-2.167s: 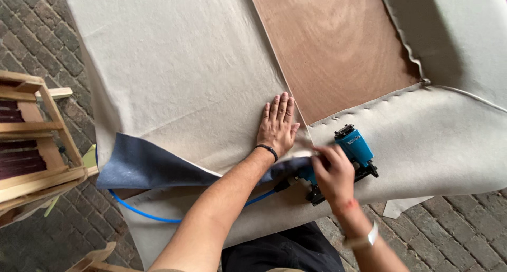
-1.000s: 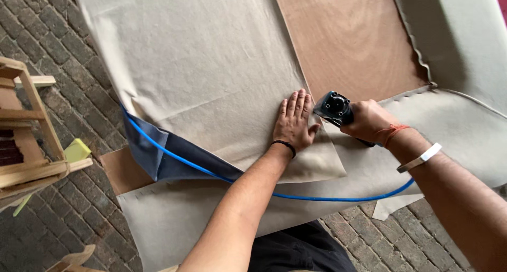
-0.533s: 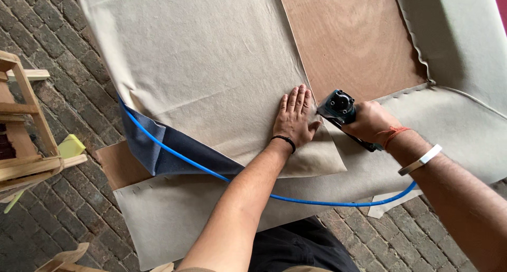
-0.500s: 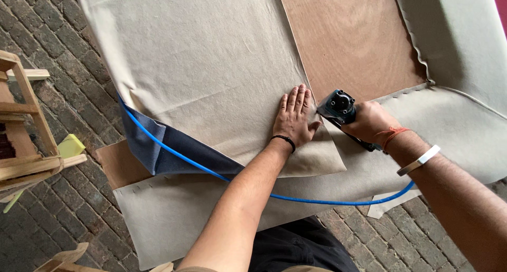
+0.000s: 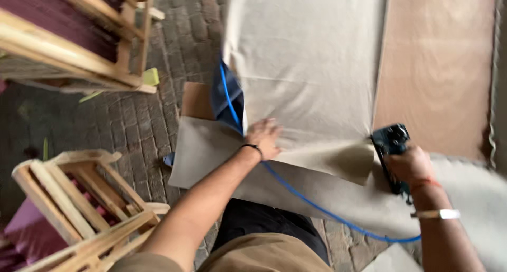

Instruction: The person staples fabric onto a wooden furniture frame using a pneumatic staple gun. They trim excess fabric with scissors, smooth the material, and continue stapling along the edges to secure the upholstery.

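Left hand [image 5: 264,137] flat, fingers spread, pressing beige cloth [image 5: 311,66] near folded edge. Right hand [image 5: 409,166] wrapped tight round staple gun [image 5: 392,150], nose at cloth edge beside bare plywood panel [image 5: 435,66]. Blue hose [image 5: 317,203] trails across. Cloth woven, creased; looks partly fastened, edge loose. Frame blurred.

Whole view smeared by motion blur. Fingers of left hand [image 5: 265,136] indistinct on beige fabric [image 5: 309,66]. Nose of blue staple gun [image 5: 392,149] hidden behind fabric fold; grip covered by right hand [image 5: 409,166]. Wooden frames [image 5: 79,45] cut off at left edge; plywood panel [image 5: 435,66] cut off at top.
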A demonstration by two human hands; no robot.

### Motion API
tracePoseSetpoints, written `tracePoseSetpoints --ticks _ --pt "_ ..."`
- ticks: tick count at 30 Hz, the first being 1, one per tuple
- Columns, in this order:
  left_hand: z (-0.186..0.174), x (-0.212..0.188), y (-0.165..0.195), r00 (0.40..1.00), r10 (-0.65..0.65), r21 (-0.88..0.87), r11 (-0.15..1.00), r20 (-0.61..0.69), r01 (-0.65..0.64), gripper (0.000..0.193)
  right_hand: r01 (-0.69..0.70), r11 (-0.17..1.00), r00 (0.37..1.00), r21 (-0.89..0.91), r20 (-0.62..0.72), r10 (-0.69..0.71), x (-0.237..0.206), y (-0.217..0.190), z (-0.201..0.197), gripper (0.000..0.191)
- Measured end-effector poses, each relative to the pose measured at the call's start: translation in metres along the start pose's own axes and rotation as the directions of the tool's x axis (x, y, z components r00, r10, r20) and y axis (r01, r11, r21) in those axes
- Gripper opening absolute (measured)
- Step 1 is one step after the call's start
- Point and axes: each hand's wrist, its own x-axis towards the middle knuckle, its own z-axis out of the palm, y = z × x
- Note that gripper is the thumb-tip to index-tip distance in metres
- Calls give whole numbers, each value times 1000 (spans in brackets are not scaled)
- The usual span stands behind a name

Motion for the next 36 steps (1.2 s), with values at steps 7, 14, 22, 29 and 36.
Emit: tracePoseSetpoints --ticks 7,14,22,29,36 --pt "41 -71 -25 981 -39 79 997 190 25 106 -181 926 967 331 230 107 -25 -52 0 32" --pt "62 -119 -83 952 -61 45 998 300 50 68 -223 402 949 888 292 -119 -57 -132 26 18" --pt "24 -127 -302 966 -260 -332 910 4 246 57 -201 -67 979 977 201 -9 -91 -232 155 18" --pt "-38 -45 -309 881 209 -333 869 -425 -367 74 -197 -353 948 915 269 168 -137 -254 265 15" --pt "-133 24 -237 917 393 113 917 -73 -384 97 -267 -293 927 918 328 181 -146 -250 264 22"
